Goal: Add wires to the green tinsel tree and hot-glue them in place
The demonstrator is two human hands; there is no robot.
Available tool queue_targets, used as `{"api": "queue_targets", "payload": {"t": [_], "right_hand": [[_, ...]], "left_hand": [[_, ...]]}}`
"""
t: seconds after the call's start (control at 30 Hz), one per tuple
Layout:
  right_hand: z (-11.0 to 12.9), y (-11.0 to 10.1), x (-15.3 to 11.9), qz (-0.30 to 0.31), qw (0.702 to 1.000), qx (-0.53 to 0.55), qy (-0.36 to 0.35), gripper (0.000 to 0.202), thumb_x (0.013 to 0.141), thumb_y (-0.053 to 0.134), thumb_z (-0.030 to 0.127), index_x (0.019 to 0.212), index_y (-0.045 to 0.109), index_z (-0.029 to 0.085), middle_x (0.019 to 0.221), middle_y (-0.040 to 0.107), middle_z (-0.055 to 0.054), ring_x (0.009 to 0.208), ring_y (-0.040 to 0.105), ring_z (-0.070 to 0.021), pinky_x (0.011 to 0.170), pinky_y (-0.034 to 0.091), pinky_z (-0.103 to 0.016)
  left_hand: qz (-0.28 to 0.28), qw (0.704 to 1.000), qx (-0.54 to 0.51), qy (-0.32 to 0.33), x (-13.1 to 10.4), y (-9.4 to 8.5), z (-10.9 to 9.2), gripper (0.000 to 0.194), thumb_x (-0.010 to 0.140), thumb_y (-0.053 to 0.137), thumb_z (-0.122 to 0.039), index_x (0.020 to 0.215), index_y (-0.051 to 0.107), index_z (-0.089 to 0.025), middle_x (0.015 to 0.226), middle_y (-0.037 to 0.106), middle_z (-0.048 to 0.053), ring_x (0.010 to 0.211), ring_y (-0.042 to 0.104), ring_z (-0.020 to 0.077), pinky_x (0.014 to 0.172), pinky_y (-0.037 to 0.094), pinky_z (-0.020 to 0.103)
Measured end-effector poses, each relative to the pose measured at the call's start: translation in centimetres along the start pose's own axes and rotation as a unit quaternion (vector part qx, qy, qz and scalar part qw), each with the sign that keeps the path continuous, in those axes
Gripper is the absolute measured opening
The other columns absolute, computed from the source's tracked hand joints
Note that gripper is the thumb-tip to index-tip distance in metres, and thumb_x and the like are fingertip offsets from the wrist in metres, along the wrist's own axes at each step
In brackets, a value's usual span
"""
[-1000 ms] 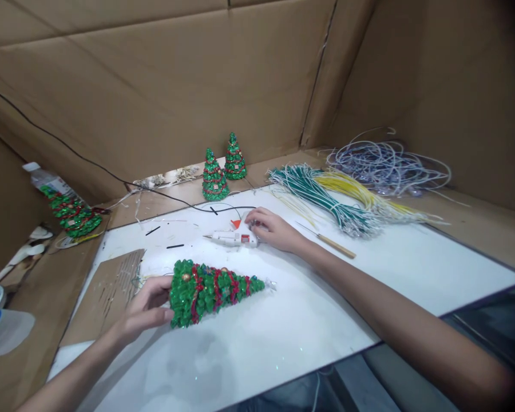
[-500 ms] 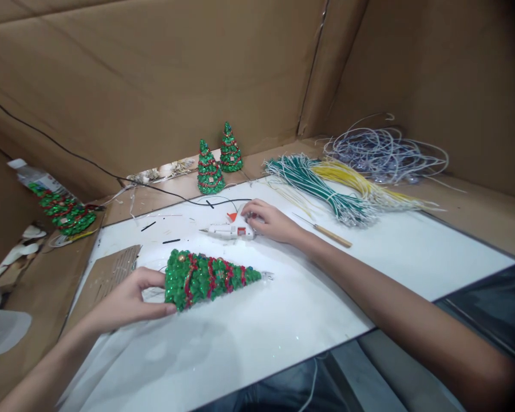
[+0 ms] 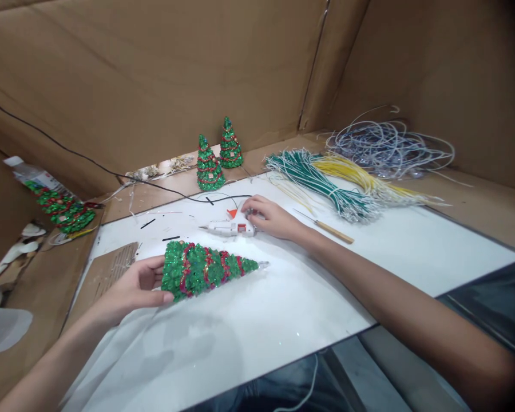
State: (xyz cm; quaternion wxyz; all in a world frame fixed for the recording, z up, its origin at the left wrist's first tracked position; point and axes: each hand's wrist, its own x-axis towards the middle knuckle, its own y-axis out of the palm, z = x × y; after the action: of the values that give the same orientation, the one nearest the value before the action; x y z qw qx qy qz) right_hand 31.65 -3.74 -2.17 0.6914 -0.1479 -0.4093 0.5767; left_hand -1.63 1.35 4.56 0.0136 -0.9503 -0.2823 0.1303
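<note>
The left hand [image 3: 135, 286] grips the base of a green sequinned cone tree with red garland [image 3: 203, 270] lying on the white desk [image 3: 283, 320]; just beyond it, the right hand [image 3: 271, 218] closes on a white glue gun [image 3: 229, 228], best lifted nozzle-away; cardboard walls [image 3: 175, 86] enclose everything.

On the white table [image 3: 369, 269] a green sequinned cone tree [image 3: 203, 269] lies on its side, its base at the left hand [image 3: 133, 286]. Behind it lies the white glue gun [image 3: 229, 228] — the right hand [image 3: 272, 217] at its rear end. Two small upright trees [image 3: 218, 157] stand farther back; the bundled cords [image 3: 347, 186] lie to the right — a wooden-handled awl [image 3: 330, 230] before them.
</note>
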Motion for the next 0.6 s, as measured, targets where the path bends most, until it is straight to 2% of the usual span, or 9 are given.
{"api": "queue_targets", "payload": {"t": [0.1, 0.27, 0.6], "right_hand": [[-0.03, 0.02, 0.0, 0.001, 1.0, -0.002, -0.001, 0.024, 0.079, 0.045, 0.014, 0.097, 0.06, 0.021, 0.106, 0.055, -0.005, 0.09, 0.057, -0.0179, 0.084, 0.045, -0.033], [0.02, -0.03, 0.01, 0.0, 1.0, -0.012, 0.001, 0.027, 0.078, 0.045, 0.013, 0.099, 0.061, 0.021, 0.107, 0.056, -0.005, 0.09, 0.057, -0.0177, 0.084, 0.045, -0.033], [0.91, -0.72, 0.21, -0.001, 0.998, -0.057, 0.018, 0.027, 0.079, 0.047, 0.015, 0.099, 0.064, 0.02, 0.107, 0.06, -0.006, 0.096, 0.059, -0.0179, 0.087, 0.045, -0.031]], "left_hand": [[0.017, 0.999, 0.04, -0.002, -0.01, -0.17, -0.2, 0.057, 0.066, 0.077, -0.02, 0.121, 0.062, -0.016, 0.106, 0.071, 0.01, 0.095, 0.066, 0.0238, 0.087, 0.051, 0.034], [-0.002, 0.999, 0.027, -0.017, -0.09, -0.16, -0.02, 0.051, 0.074, 0.074, -0.024, 0.123, 0.06, -0.019, 0.102, 0.073, 0.008, 0.087, 0.068, 0.0199, 0.079, 0.052, 0.028], [-0.026, 0.997, -0.064, -0.029, 0.27, 0.55, 0.1, 0.049, 0.077, 0.071, -0.035, 0.121, 0.062, -0.016, 0.105, 0.073, 0.011, 0.095, 0.068, 0.0248, 0.08, 0.053, 0.029]]}}
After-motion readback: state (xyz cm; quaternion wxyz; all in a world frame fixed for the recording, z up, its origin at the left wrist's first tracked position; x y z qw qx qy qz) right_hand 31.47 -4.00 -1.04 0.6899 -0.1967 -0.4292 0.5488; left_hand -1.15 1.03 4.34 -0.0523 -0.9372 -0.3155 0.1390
